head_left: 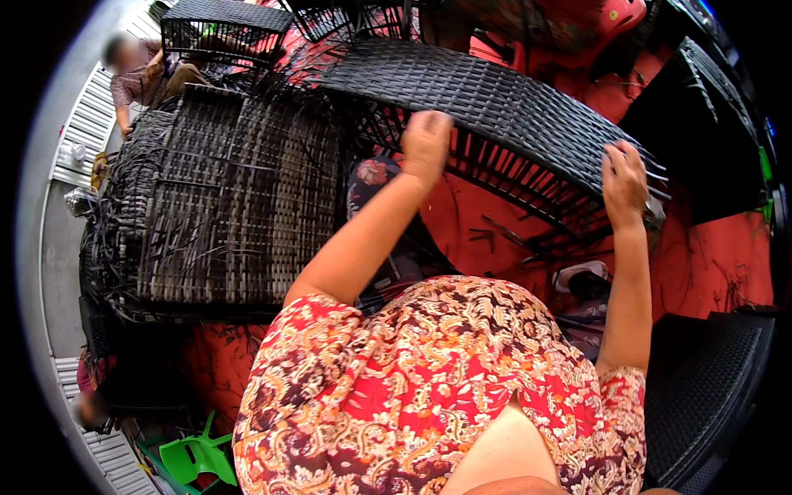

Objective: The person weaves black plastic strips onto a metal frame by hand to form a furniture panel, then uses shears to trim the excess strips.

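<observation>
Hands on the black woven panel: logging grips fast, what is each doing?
Left hand: closed on the black woven panel edge.
Right hand: gripping the panel's strands.

The black woven-wicker panel (pixel 495 107) stretches across the upper middle of the view, tilted so that its right end slopes down toward the lower right. Its top face is tightly woven in flat dark strands — glossy, ribbed, close-set. Along the near edge the weave stops, and bare upright strands and frame bars show over the red floor (pixel 470 223). Loose strand ends stick out at the right corner.
</observation>
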`<state>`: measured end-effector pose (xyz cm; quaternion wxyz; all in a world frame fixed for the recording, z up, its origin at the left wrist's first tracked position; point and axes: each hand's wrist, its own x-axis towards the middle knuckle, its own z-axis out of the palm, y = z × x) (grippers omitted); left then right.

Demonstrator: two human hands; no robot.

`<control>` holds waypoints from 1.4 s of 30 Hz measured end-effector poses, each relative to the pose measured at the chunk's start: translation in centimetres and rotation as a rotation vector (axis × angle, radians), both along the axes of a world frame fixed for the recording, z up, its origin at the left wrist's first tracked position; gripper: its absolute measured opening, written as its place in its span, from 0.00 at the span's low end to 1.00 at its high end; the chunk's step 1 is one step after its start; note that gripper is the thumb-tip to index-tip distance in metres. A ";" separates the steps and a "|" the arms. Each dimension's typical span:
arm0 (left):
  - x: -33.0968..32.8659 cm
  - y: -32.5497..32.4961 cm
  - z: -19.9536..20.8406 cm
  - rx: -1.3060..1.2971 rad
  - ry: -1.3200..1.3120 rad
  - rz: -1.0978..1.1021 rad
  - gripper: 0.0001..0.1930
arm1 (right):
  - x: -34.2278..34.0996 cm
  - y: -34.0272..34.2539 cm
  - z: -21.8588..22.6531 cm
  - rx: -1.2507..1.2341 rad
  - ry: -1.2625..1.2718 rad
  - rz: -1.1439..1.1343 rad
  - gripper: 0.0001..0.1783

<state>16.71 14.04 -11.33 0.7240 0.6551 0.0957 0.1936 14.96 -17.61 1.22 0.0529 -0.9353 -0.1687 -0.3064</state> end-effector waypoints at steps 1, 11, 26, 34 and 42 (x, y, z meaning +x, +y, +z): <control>-0.2 2.3 1.7 -0.315 0.174 -0.098 0.08 | 1.2 -0.3 -0.8 -0.023 0.001 -0.022 0.09; 7.8 13.4 -2.2 -0.858 0.277 0.534 0.18 | 3.0 -2.1 -3.0 -0.016 0.159 -0.158 0.11; 8.1 6.5 2.0 -0.495 0.030 0.007 0.29 | 8.8 -7.0 0.3 -0.029 0.374 -0.244 0.13; 8.4 5.6 3.8 -0.517 0.024 0.009 0.30 | 9.2 -7.5 1.0 -0.034 0.416 -0.298 0.14; 9.3 6.2 2.5 -0.492 0.065 0.134 0.26 | 8.1 -7.0 0.4 -0.035 0.355 -0.273 0.13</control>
